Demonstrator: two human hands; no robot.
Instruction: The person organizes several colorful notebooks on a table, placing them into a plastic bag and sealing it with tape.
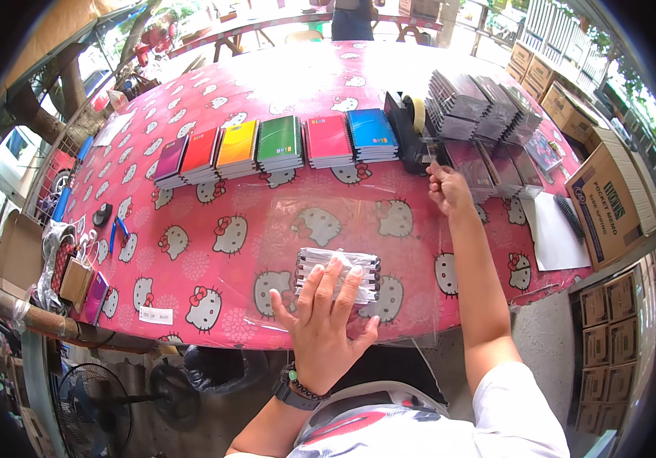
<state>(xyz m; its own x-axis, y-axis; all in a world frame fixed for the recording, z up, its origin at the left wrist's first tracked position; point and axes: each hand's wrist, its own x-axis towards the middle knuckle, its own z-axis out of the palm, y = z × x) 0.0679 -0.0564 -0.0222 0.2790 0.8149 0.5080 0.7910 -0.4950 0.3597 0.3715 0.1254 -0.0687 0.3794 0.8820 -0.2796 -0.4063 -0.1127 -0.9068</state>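
My left hand (326, 324) lies with fingers spread on a stack of small spiral notebooks (358, 267), pressing on its top. Black coil bindings show at both sides of the stack, and white pages or wrap cover the top. Beneath it spreads a clear plastic sheet (282, 229). My right arm reaches far forward, and my right hand (450, 188) is pinched at the front of a black tape dispenser (403, 130) that carries a tape roll (418, 114). A short bit of clear tape seems to be between those fingertips.
Behind the plastic sheet runs a row of coloured notebook stacks (278, 141). Wrapped notebook bundles (458, 103) are piled right of the dispenser. Cardboard boxes (610, 195) stand at the right edge, near white paper (553, 233). Blue-handled pliers or scissors (118, 233) lie left.
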